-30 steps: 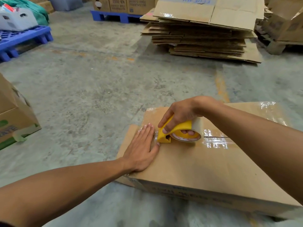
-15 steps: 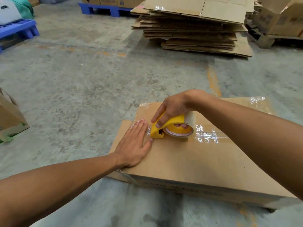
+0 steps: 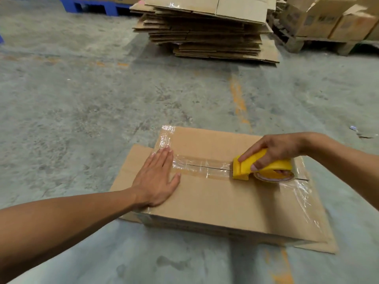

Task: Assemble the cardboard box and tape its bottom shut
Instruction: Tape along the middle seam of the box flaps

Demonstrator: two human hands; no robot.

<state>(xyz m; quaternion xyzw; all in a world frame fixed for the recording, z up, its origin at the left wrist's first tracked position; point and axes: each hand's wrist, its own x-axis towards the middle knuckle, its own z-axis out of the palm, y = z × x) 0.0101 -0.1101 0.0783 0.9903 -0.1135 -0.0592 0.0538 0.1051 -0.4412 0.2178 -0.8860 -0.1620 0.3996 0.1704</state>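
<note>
Our left hand (image 3: 156,179) lies flat on the left end of the box (image 3: 221,203), fingers (image 3: 164,155) straight and close together, thumb spread, pressing the near flap and the start of the tape (image 3: 202,168) down; it grips nothing. The box sits on the concrete floor (image 3: 82,111) just in front of us, bottom side up, with loose flaps poking out beneath it at the left and near right. It is plain brown corrugated board, low and wide, with a dark seam (image 3: 211,167) running left to right where the two flaps meet. Clear, shiny, slightly wrinkled tape covers that seam from our left fingertips to the dispenser (image 3: 246,169); more clear tape glints on the far left corner and down the right edge. We judge the box light and fairly stiff, though the flaps will likely sag at the seam, so a flat palm beside the seam is the right hold. Our right hand (image 3: 274,150) closes around the yellow dispenser, index finger laid along its top, the other fingers curled in the roll (image 3: 273,177). A short stretch of seam to its right looks bare. Far off stands a stack of flat cartons (image 3: 207,31).
</note>
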